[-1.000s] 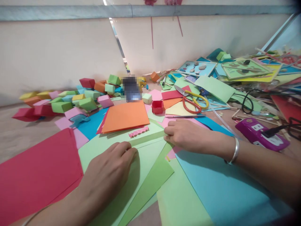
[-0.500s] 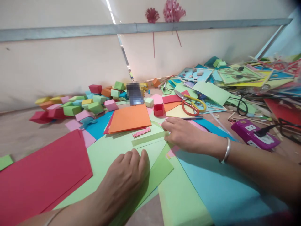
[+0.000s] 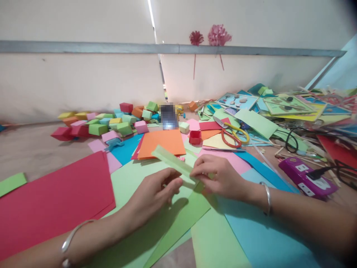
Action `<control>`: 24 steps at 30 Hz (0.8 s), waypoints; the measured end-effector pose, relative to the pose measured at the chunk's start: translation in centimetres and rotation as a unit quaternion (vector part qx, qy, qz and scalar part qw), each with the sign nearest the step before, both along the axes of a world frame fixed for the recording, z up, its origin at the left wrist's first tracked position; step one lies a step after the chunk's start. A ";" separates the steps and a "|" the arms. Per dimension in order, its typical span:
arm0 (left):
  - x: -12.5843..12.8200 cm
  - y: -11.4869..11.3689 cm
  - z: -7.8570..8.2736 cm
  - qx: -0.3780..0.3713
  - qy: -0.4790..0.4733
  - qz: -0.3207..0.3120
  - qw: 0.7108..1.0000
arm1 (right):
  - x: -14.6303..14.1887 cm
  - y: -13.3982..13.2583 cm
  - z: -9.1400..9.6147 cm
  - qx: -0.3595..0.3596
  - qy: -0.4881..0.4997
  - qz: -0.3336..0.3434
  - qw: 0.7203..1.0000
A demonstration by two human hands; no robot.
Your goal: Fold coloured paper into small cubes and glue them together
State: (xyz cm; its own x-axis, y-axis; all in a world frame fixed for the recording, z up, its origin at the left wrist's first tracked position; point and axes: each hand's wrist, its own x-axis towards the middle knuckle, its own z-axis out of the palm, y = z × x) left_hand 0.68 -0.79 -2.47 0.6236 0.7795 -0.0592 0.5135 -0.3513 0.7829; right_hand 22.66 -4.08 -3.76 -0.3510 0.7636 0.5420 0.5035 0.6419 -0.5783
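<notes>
A folded light green paper strip (image 3: pixel 170 161) is lifted above the table and slants from upper left to lower right. My right hand (image 3: pixel 220 178) pinches its lower right end. My left hand (image 3: pixel 153 194) touches the strip near its middle with thumb and fingertips closed on it. Under both hands lie overlapping light green sheets (image 3: pixel 131 182), a darker green sheet (image 3: pixel 181 219) and a large blue sheet (image 3: pixel 262 234). Each wrist wears a silver bangle.
A big red sheet (image 3: pixel 52 201) lies at left, an orange sheet (image 3: pixel 163 143) and small red paper box (image 3: pixel 194 137) beyond the hands. Several coloured paper cubes (image 3: pixel 111 123) are heaped at the back. Scissors (image 3: pixel 232 132), a purple power strip (image 3: pixel 308 176) and craft clutter fill the right.
The green strip, which lay flat under my right fingers, is now lifted off the sheets between both hands. My left hand rose from the paper to take it. The view tilted up.
</notes>
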 end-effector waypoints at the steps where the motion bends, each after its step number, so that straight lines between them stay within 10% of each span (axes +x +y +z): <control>1: 0.2 0.2 0.2 -0.076 -0.045 0.014 0.996 | -0.4 -0.4 0.0 -0.003 0.003 0.031 1.000; 6: 0.4 0.9 0.5 -0.142 -0.087 0.073 0.983 | -0.8 -0.9 -0.4 0.067 -0.055 0.168 0.982; 12: -0.2 1.5 -0.2 0.061 0.022 0.027 0.998 | 0.5 0.6 -0.4 0.282 -0.204 -0.082 0.934; 24: -0.4 2.3 -1.1 0.170 0.117 -0.053 0.977 | 0.7 1.3 -1.2 0.239 -0.320 -0.056 0.915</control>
